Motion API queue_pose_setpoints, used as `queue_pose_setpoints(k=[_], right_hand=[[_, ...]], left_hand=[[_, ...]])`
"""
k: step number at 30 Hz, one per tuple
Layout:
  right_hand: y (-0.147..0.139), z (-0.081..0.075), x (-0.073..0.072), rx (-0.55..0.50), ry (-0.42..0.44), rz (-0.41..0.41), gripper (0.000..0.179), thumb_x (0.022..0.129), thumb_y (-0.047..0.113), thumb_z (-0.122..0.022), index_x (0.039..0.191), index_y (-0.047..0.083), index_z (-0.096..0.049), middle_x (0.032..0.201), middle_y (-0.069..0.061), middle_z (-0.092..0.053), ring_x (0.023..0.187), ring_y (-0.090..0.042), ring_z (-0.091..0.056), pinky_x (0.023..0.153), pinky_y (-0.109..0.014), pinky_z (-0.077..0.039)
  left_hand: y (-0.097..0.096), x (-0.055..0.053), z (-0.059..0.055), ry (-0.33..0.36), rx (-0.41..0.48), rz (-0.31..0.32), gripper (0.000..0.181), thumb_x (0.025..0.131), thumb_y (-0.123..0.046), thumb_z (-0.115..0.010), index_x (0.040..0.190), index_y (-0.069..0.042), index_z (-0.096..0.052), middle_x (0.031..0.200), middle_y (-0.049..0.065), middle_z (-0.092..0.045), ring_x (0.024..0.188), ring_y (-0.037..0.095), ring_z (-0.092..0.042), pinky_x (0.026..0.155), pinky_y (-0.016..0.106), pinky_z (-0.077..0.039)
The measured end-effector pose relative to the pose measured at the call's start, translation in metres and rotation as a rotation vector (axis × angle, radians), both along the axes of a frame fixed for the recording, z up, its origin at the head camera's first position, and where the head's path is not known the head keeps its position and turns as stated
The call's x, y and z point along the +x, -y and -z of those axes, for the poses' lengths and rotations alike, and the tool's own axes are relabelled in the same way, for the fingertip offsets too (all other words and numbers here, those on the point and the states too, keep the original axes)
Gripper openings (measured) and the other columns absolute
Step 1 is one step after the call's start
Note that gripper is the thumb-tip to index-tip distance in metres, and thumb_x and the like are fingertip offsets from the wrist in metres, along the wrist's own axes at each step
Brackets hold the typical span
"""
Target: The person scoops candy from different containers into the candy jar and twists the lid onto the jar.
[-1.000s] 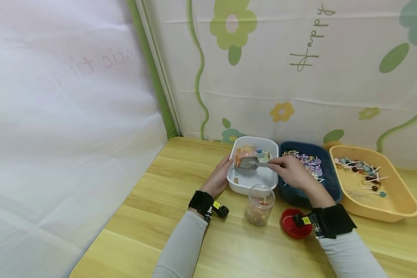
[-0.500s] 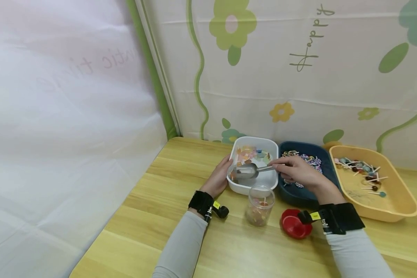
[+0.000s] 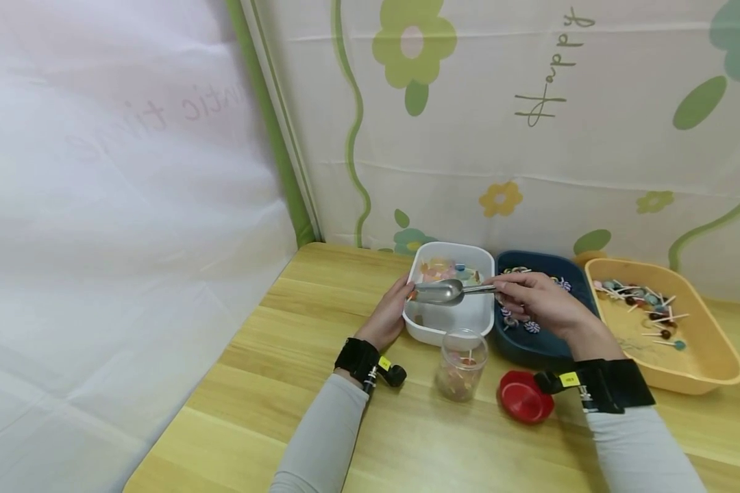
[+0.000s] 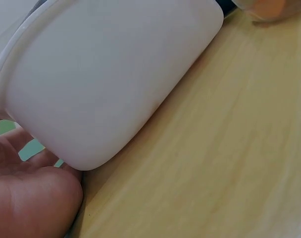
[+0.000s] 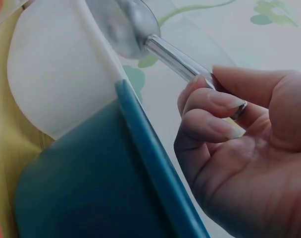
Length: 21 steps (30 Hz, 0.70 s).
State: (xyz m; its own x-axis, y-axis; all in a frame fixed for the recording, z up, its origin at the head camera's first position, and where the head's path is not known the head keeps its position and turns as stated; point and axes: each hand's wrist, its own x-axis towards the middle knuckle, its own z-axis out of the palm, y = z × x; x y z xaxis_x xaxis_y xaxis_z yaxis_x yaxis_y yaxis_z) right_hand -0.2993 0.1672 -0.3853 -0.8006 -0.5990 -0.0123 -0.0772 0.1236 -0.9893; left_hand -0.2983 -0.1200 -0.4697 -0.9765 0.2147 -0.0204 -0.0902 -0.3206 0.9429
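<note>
My right hand point(image 3: 539, 305) pinches the handle of a metal scoop point(image 3: 445, 292) between thumb and fingers, shown closely in the right wrist view. The scoop's bowl is over the white bin point(image 3: 450, 335), its mouth facing left. Something orange shows at its tip. Wrapped candies point(image 3: 438, 270) in pale colours lie toward the bin's back. My left hand point(image 3: 385, 315) holds the bin's left side; in the left wrist view its fingers point(image 4: 26, 144) are around the bin's corner, partly hidden. A clear jar point(image 3: 461, 373) partly filled with candies stands before the bin.
A red lid point(image 3: 526, 397) lies right of the jar. The navy bin point(image 3: 518, 349) with swirl lollipops adjoins the white one, below my right hand. Further right is a yellow bin point(image 3: 709, 349) with ball lollipops. A printed curtain point(image 3: 592, 164) hangs behind the table.
The scoop has first come toward the front of the white bin, then up toward its left rim, turning in my right hand. My right forearm has shifted right; my left hand has stayed on the bin.
</note>
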Motion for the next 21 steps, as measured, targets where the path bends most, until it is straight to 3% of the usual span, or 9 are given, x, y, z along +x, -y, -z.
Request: queue_pose_setpoints(k=[3, 8, 14, 18, 21], right_hand=[[0.000, -0.001, 0.000, -0.017, 0.004, 0.022, 0.038, 0.101, 0.023, -0.045, 0.127, -0.005, -0.051, 0.080, -0.009, -0.045, 0.056, -0.016, -0.036, 0.047, -0.033, -0.025], [0.000, -0.002, 0.000, -0.009, 0.002, 0.057, 0.040, 0.100, 0.025, -0.045, 0.127, -0.004, -0.050, 0.083, -0.011, -0.047, 0.057, -0.016, -0.038, 0.047, -0.024, -0.035], [-0.008, -0.008, 0.000, -0.020, -0.031, 0.097, 0.040, 0.099, 0.027, -0.047, 0.125, -0.003, -0.052, 0.076, -0.009, -0.043, 0.057, -0.022, -0.036, 0.048, -0.027, -0.034], [-0.021, -0.019, 0.004, -0.094, -0.066, 0.075, 0.037, 0.101, 0.022, -0.044, 0.123, -0.006, -0.051, 0.076, -0.009, -0.046, 0.057, -0.021, -0.036, 0.049, -0.038, -0.021], [-0.031, -0.033, 0.010, -0.173, -0.073, 0.017, 0.033, 0.103, 0.015, -0.038, 0.123, -0.009, -0.049, 0.079, -0.009, -0.048, 0.058, -0.022, -0.036, 0.052, -0.041, -0.021]], left_hand=[[0.000, 0.001, -0.001, -0.008, 0.003, 0.008, 0.045, 0.104, -0.027, -0.033, 0.148, -0.021, -0.025, 0.153, 0.004, -0.018, 0.133, 0.015, -0.020, 0.112, 0.043, -0.018], [0.002, 0.002, -0.001, -0.022, 0.019, 0.021, 0.046, 0.104, -0.026, -0.031, 0.149, -0.020, -0.023, 0.153, 0.005, -0.018, 0.133, 0.017, -0.022, 0.112, 0.044, -0.019], [0.001, 0.001, -0.002, -0.013, 0.026, 0.003, 0.045, 0.104, -0.028, -0.034, 0.148, -0.021, -0.027, 0.151, 0.002, -0.024, 0.133, 0.018, -0.024, 0.112, 0.043, -0.020], [-0.001, 0.002, -0.002, 0.006, 0.025, -0.008, 0.045, 0.103, -0.028, -0.037, 0.146, -0.020, -0.029, 0.150, 0.002, -0.026, 0.132, 0.018, -0.025, 0.111, 0.040, -0.022], [-0.001, 0.002, -0.002, 0.005, 0.027, -0.006, 0.045, 0.103, -0.028, -0.037, 0.146, -0.019, -0.029, 0.150, 0.004, -0.026, 0.133, 0.020, -0.026, 0.111, 0.039, -0.023]])
